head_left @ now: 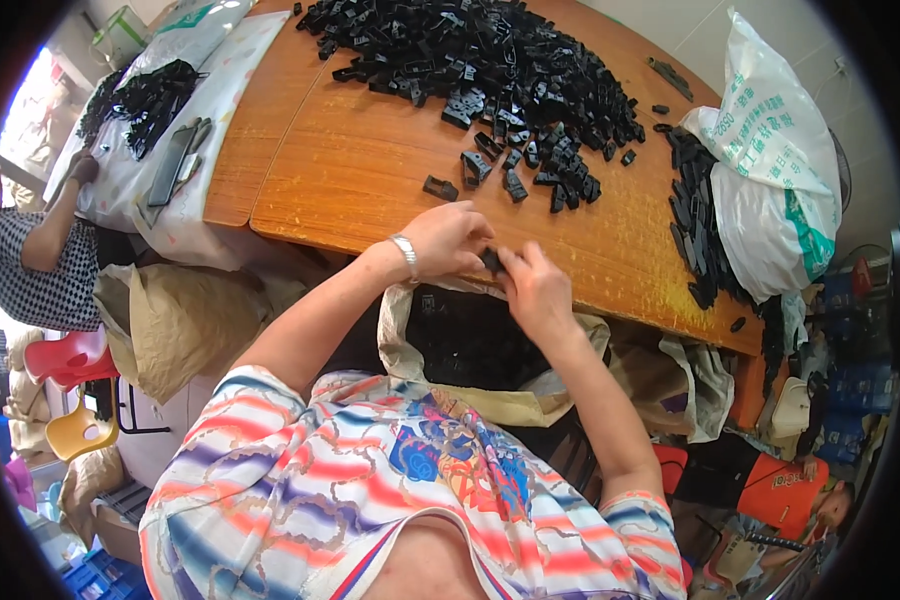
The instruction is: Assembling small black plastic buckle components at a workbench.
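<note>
My left hand (450,238) and my right hand (532,288) meet at the near edge of a wooden table (360,170), both pinching one small black plastic part (490,261) between their fingertips. A silver watch is on my left wrist. A big heap of the same black plastic parts (470,55) covers the far middle of the table, with a few loose ones (440,187) lying just beyond my hands. Below my hands an open tan sack (470,345) holds more black parts.
A white printed bag (770,160) sits at the table's right end beside a row of black parts (695,220). At left, another person in a checked top (40,260) works at a white sheet with black parts (145,95). Brown sacks (170,320) and coloured chairs stand below.
</note>
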`<state>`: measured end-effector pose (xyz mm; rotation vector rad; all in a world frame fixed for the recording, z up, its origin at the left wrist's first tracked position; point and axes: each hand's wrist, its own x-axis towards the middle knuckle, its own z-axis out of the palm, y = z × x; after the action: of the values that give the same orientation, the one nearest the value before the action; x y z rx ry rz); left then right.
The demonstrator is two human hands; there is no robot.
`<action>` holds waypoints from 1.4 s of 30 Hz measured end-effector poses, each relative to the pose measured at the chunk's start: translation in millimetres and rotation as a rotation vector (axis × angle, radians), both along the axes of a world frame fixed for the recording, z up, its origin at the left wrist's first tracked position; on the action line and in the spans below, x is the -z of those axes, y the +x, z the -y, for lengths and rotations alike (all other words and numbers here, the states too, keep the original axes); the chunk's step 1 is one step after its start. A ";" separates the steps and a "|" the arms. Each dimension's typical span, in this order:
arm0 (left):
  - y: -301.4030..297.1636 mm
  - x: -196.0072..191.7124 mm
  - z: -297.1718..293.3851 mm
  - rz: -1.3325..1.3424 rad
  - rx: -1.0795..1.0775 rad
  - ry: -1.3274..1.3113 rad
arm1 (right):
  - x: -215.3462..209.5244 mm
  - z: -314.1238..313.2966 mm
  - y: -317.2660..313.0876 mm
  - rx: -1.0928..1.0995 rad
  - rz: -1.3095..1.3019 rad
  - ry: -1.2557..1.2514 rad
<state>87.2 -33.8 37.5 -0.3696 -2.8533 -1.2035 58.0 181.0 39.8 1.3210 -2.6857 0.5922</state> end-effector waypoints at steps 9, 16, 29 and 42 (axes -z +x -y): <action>-11.4 10.7 47.5 -0.334 -0.327 -0.350 | -21.5 -18.6 -28.6 0.058 0.132 -0.196; -21.6 2.3 6.9 -0.338 -0.230 -0.015 | -8.8 -2.3 -114.5 0.169 -0.142 -0.093; -13.0 20.6 -8.4 -0.515 0.073 -0.081 | -21.3 -7.2 -79.4 0.153 0.168 0.127; -11.4 23.6 2.1 -0.300 -0.193 -0.025 | -0.4 31.6 -44.5 -0.004 0.166 -0.328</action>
<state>75.8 -35.9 13.9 -0.2437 -2.5798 -0.9859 13.5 149.4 40.2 1.2349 -2.5576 1.1312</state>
